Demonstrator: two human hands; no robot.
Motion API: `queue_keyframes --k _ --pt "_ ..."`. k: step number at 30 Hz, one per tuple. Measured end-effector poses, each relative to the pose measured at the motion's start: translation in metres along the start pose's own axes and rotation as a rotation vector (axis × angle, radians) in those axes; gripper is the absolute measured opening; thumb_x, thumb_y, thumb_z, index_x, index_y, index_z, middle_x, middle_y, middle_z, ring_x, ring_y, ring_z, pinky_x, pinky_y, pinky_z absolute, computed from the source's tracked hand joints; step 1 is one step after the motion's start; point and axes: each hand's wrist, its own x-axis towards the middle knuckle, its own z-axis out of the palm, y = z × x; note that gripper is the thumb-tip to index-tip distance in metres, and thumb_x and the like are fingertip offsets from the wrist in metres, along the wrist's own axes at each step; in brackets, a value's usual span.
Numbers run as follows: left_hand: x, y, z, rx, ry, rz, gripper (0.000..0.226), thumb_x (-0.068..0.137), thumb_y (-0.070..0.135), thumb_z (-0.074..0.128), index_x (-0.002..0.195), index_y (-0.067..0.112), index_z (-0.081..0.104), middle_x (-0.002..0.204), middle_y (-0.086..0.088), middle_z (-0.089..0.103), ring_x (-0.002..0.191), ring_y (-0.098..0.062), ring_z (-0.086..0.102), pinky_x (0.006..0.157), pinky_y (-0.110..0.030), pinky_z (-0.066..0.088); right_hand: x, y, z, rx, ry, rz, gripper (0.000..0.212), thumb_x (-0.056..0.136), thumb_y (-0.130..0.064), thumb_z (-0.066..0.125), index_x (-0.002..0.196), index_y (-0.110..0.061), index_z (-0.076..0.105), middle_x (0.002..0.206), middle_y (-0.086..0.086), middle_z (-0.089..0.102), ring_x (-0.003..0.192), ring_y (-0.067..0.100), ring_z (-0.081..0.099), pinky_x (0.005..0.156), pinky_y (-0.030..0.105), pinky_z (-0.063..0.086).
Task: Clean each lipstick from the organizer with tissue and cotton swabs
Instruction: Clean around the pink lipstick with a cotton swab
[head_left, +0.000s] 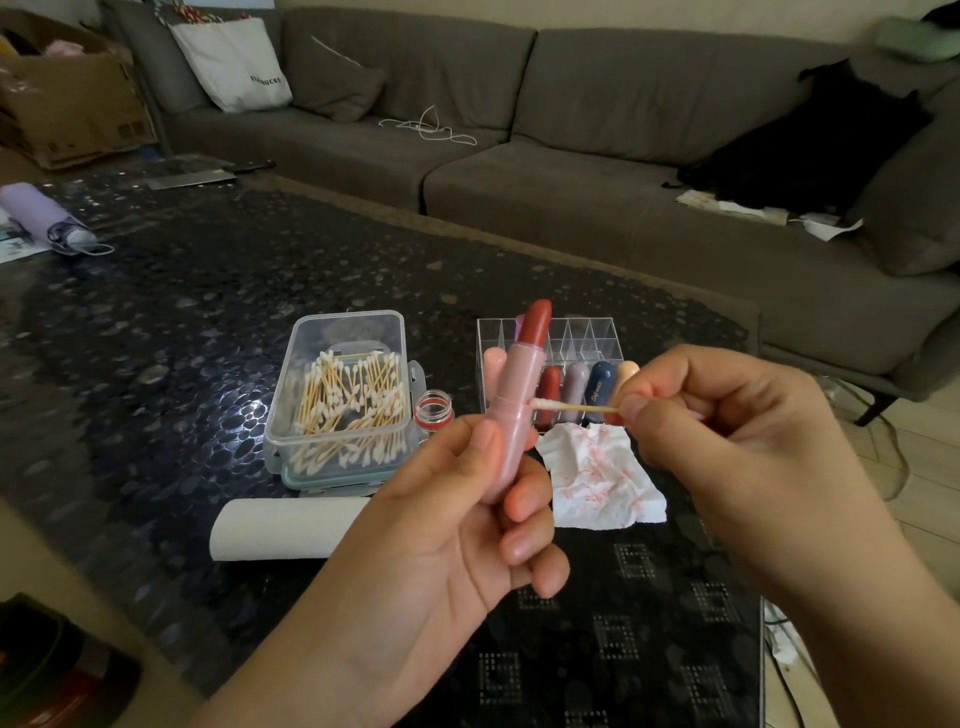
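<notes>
My left hand (467, 514) grips an open pink lipstick (511, 410) upright, its red bullet extended at the top. My right hand (727, 426) pinches a cotton swab (571, 406) by its wooden stick, and the white tip touches the pink tube just below the collar. Behind them stands a clear acrylic organizer (587, 332) holding several capped lipsticks in its front row. A crumpled tissue (597, 473) with red smears lies on the table under the swab. A clear box of cotton swabs (343, 400) sits open to the left.
A small clear cap with a red rim (434, 408) stands beside the swab box. A tissue roll (280, 527) lies in front of the box. A folded lilac umbrella (47, 218) lies at the far left of the dark glass table (182, 312). A grey sofa (571, 130) runs behind.
</notes>
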Motion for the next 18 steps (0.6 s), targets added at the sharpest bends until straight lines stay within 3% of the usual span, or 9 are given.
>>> queue_keyframes --k 7,18 --pt "0.0028 -0.0015 0.0007 0.018 0.045 0.029 0.023 0.077 0.029 0.057 0.081 0.010 0.070 0.065 -0.006 0.050 0.050 -0.014 0.045 0.047 -0.027 0.045 -0.0027 0.0005 0.0019 -0.062 -0.017 -0.065 0.013 0.076 -0.016 0.060 0.064 -0.020 0.063 0.045 -0.008 0.043 0.039 0.001 0.034 0.043 0.007 0.030" --pt "0.0025 0.0009 0.0016 0.019 0.049 0.039 0.028 0.077 0.031 0.056 0.083 0.009 0.071 0.064 -0.005 0.049 0.050 -0.013 0.044 0.046 -0.027 0.044 -0.0027 0.0036 0.0022 -0.061 -0.018 -0.073 0.010 0.077 -0.018 0.061 0.068 -0.017 0.063 0.046 -0.009 0.040 0.040 0.002 0.034 0.044 0.006 0.029"
